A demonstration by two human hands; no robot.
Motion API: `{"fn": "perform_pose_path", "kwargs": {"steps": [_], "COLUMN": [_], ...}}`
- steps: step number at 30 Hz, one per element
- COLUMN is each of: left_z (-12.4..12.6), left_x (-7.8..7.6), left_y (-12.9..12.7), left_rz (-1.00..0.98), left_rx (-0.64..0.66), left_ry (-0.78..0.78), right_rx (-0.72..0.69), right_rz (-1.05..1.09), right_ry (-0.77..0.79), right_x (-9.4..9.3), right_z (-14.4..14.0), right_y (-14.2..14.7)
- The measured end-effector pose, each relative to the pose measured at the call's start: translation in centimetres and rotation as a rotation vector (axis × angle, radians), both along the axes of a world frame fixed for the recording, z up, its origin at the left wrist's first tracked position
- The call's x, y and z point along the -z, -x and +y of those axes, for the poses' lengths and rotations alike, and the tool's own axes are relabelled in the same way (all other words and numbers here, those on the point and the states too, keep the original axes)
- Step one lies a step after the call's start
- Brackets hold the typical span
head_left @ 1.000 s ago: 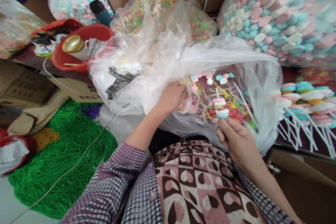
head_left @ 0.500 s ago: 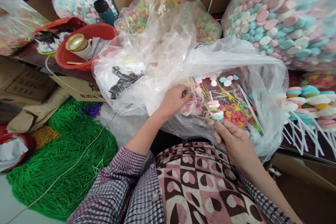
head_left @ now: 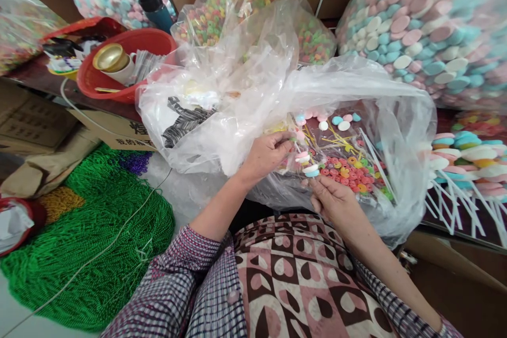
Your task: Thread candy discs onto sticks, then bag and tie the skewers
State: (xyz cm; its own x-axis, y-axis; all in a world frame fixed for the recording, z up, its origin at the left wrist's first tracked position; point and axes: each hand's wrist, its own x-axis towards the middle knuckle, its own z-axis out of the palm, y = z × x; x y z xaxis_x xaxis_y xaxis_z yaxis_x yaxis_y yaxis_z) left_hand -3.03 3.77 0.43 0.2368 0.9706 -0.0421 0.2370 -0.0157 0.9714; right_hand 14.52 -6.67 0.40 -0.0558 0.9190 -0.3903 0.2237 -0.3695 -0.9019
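My right hand (head_left: 336,198) is closed round the low end of a candy skewer (head_left: 307,163), a white stick threaded with pink, white and blue marshmallow discs. My left hand (head_left: 267,156) has its thumb and fingers pinched by the skewer's upper end; a small greenish bit shows at the fingertips, too small to name. Below and beyond the hands, a work surface lined with clear plastic holds red, orange and green gummy rings (head_left: 348,171). Loose marshmallow discs (head_left: 344,125) and thin yellow strips (head_left: 336,141) lie farther back.
Finished-looking marshmallow skewers (head_left: 469,161) lie at the right. Behind stand a large bag of marshmallows (head_left: 431,37) and a bag of gummy rings (head_left: 202,21). At the left are a red basin (head_left: 158,42), black-striped wrappers (head_left: 186,124) and green bead strings (head_left: 99,253).
My right hand has moved left with the skewer, bringing its tip up to my left hand. My left hand has shifted slightly right.
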Motion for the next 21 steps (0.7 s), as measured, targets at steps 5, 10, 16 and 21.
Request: {"fn": "perform_pose_path", "kwargs": {"steps": [5,10,16,21], "left_z": [-0.3,-0.5,-0.8,-1.1], "left_x": [0.1,0.1,-0.3,-0.1], "left_y": [-0.3,-0.5,-0.4,-0.4], "left_rz": [-0.081,-0.143,-0.133,-0.206], "left_rx": [-0.042,-0.085,-0.135,-0.098], "left_ry": [0.040,0.096,0.062,0.120], "right_rx": [0.005,0.022,0.042,0.038], "right_rz": [-0.006,0.017,0.067,0.082], "right_ry": [0.000,0.025,0.040,0.044], "right_x": [-0.2,-0.2,-0.5,-0.7], "right_z": [-0.1,-0.3,-0.5,-0.5], "right_y": [0.1,0.2,0.5,0.6]}}
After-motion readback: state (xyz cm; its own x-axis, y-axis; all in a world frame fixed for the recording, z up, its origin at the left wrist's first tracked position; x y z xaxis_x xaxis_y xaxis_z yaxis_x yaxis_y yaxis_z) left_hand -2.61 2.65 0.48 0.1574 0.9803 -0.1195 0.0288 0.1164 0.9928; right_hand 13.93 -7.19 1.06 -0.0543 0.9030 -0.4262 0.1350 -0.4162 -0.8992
